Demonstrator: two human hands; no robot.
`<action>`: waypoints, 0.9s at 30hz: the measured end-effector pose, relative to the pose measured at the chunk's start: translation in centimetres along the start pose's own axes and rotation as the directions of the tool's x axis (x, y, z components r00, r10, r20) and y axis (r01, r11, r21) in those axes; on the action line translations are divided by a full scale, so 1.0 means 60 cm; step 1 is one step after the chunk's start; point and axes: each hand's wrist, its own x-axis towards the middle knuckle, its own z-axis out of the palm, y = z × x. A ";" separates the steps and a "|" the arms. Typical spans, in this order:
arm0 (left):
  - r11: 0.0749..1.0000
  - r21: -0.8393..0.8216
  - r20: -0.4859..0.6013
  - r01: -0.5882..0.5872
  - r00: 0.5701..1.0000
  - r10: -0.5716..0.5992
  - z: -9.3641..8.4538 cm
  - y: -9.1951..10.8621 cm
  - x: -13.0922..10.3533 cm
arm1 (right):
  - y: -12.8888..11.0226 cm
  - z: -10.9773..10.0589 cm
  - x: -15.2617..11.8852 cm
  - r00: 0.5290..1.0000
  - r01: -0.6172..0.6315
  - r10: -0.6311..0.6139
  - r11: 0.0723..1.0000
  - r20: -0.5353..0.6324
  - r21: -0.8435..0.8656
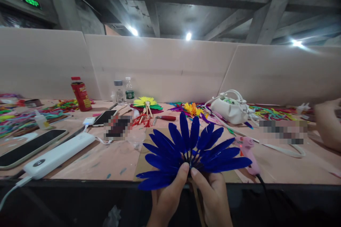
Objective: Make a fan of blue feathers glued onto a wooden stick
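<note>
A fan of blue feathers [188, 149] is spread out at the table's front edge, its quills meeting at the centre. My left hand [170, 197] pinches the fan from the left, thumb pressed near the quill bases. From the right my right hand [213, 193] grips it as well, its thumb beside the other. A thin wooden stick [197, 202] runs down between my hands from the fan's base. Behind the feathers lies a brown board [140, 163]. The fingers behind the fan are mostly hidden.
A pink glue gun [250, 156] lies right of the fan, near a white handbag [230, 110]. On the left are a white power bank [61, 154], a phone [32, 147] and a red bottle [81, 94]. Another person's arm [329, 126] reaches in at far right.
</note>
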 end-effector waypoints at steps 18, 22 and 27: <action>0.955 -0.225 0.143 0.193 0.976 -0.163 0.010 0.021 0.002 | -0.017 0.000 0.010 0.985 -0.031 0.022 0.998 0.173 0.047; 0.966 -0.168 0.104 0.194 0.978 -0.179 0.005 0.009 0.011 | -0.005 -0.022 0.020 0.960 -0.034 0.055 0.996 0.273 -0.081; 0.973 -0.161 0.028 0.164 0.986 -0.162 0.002 -0.011 0.020 | -0.015 -0.041 0.030 0.895 0.066 0.079 0.950 0.440 -0.305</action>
